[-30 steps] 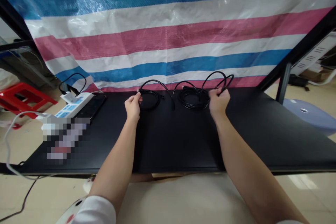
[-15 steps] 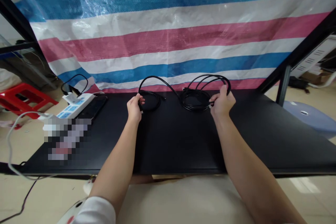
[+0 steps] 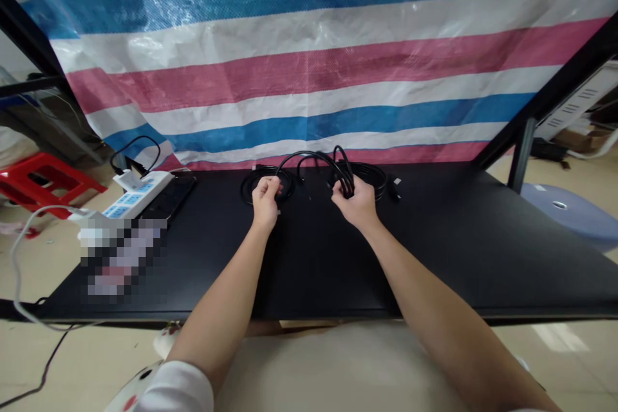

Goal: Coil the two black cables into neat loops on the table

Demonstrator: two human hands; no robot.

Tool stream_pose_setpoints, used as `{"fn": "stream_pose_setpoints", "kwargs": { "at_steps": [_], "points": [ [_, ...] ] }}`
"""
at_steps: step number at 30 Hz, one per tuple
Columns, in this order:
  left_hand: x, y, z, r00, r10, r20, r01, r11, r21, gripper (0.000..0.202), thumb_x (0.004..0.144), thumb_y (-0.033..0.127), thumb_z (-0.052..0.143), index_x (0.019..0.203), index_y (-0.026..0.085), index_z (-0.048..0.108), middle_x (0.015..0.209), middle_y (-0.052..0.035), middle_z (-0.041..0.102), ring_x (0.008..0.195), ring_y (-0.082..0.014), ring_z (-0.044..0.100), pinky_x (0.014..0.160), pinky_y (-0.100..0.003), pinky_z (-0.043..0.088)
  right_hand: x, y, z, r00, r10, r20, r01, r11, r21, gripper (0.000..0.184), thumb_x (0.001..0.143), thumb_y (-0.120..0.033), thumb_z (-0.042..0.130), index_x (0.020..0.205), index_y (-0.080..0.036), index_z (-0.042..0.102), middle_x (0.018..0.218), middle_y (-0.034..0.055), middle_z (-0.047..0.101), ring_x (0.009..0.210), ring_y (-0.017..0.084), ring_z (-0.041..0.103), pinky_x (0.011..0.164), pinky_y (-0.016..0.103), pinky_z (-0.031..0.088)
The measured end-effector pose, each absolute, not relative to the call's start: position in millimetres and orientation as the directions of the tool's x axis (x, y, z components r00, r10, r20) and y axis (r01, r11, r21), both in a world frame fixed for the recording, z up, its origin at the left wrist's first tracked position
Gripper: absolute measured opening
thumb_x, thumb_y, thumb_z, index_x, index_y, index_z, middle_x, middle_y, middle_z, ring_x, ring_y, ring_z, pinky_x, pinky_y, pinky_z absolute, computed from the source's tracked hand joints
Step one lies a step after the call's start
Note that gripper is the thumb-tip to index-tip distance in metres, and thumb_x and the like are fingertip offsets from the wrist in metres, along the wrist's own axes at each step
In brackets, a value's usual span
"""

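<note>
A black cable (image 3: pixel 302 153) arches between my two hands above the black tabletop (image 3: pixel 318 270). My left hand (image 3: pixel 266 201) is closed on one end part of it; fingers and thumb are pinched together. Several loops of the same cable are bunched in my right hand (image 3: pixel 356 201), whose fingers wrap round them. Behind my left hand lies a coiled black cable (image 3: pixel 247 185) on the table. Another black coil (image 3: pixel 381 179) lies behind my right hand, partly hidden by it, with a dark plug (image 3: pixel 394 190) at its right side.
At the left stand a white power strip (image 3: pixel 138 196) with chargers plugged in and a dark phone (image 3: pixel 176 196). A striped plastic sheet (image 3: pixel 309 77) hangs along the back edge. A red stool (image 3: pixel 48 180) and a bluish lidded bin (image 3: pixel 570 212) are beyond the table's sides.
My right hand has moved left, bringing its cable loops close to my left hand. My left hand has shifted slightly right. The coil behind my right hand now shows more.
</note>
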State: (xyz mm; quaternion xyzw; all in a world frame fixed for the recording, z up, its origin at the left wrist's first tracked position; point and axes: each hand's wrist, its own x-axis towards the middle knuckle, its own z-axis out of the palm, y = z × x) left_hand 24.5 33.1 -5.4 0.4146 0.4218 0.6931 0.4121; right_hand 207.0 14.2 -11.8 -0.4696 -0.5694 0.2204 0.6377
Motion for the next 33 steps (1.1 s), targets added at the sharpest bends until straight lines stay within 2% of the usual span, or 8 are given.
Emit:
{"fn": "stream_pose_setpoints", "kwargs": {
  "at_steps": [7,12,15,22,24,27,30,33],
  "points": [
    [26,32,-8,-0.072,0.979,0.191,-0.315,-0.204,0.927,0.027,0.056,0.012,0.066,0.037,0.017,0.047,0.091,-0.0065,0.068,0.101,-0.0227,0.061,0.08,-0.028,0.048,203,18,-7,0.251,0.908,0.336,-0.24,0.394,-0.887,0.037,0.062,-0.044,0.069,0.052,-0.024,0.039,0.036,-0.0092,0.034,0.035,0.008,0.03,0.039,0.023,0.028],
    [31,28,-14,0.068,0.993,0.096,-0.417,-0.059,0.907,0.036,0.052,0.028,0.081,0.064,0.018,0.049,0.1,-0.0063,0.068,0.088,-0.022,0.066,0.072,-0.031,0.049,203,15,-11,0.016,0.937,0.35,-0.22,0.345,-0.913,0.049,0.062,-0.046,0.073,0.041,-0.022,0.035,0.036,-0.0075,0.031,0.038,0.008,0.033,0.043,0.025,0.03],
    [34,28,-19,0.033,0.996,0.078,-0.444,-0.055,0.894,0.054,0.048,0.022,0.084,0.083,0.023,0.044,0.097,-0.0008,0.067,0.075,-0.0139,0.065,0.073,-0.029,0.049,202,17,-20,-0.016,0.934,0.358,-0.155,0.351,-0.923,0.054,0.056,-0.043,0.078,0.039,-0.021,0.032,0.039,-0.007,0.033,0.043,0.007,0.033,0.046,0.025,0.029],
    [34,33,-21,0.007,0.999,0.032,-0.358,-0.028,0.933,0.064,0.046,0.009,0.082,0.102,0.025,0.055,0.098,-0.0005,0.067,0.099,-0.018,0.063,0.091,-0.033,0.046,198,17,-26,-0.135,0.921,0.364,-0.2,0.335,-0.921,0.062,0.052,-0.043,0.081,0.041,-0.022,0.023,0.04,-0.0095,0.028,0.041,0.006,0.027,0.046,0.026,0.03],
    [33,32,-18,0.092,0.994,0.061,-0.318,-0.028,0.948,0.05,0.049,0.016,0.082,0.093,0.022,0.06,0.084,-0.0008,0.068,0.089,-0.0201,0.067,0.085,-0.035,0.049,199,17,-24,-0.145,0.929,0.34,-0.164,0.317,-0.934,0.061,0.053,-0.043,0.08,0.041,-0.022,0.024,0.04,-0.0091,0.03,0.041,0.007,0.029,0.047,0.026,0.031],
    [33,28,-12,0.119,0.986,0.118,-0.256,-0.084,0.963,0.028,0.054,0.029,0.081,0.069,0.018,0.06,0.053,0.0041,0.056,0.054,-0.0141,0.061,0.063,-0.029,0.05,203,17,-21,-0.063,0.945,0.322,-0.006,0.322,-0.947,0.054,0.056,-0.046,0.076,0.04,-0.022,0.03,0.041,-0.0072,0.035,0.043,0.008,0.033,0.048,0.026,0.03],
    [33,27,-9,0.049,0.982,0.183,-0.233,-0.167,0.958,0.03,0.057,0.035,0.079,0.057,0.019,0.054,0.038,0.0092,0.04,0.034,-0.0071,0.041,0.045,-0.024,0.04,201,17,-22,0.009,0.948,0.319,0.159,0.314,-0.936,0.045,0.058,-0.048,0.071,0.042,-0.022,0.038,0.043,-0.0063,0.038,0.044,0.008,0.034,0.049,0.026,0.031],
    [28,28,-8,-0.027,0.973,0.228,-0.204,-0.229,0.952,0.032,0.056,0.036,0.078,0.053,0.019,0.052,0.036,0.0098,0.038,0.031,-0.0057,0.036,0.04,-0.023,0.035,195,14,-26,0.002,0.95,0.313,0.232,0.304,-0.924,0.04,0.06,-0.049,0.069,0.047,-0.022,0.041,0.045,-0.0062,0.04,0.046,0.009,0.037,0.051,0.028,0.036]
  ]
}}
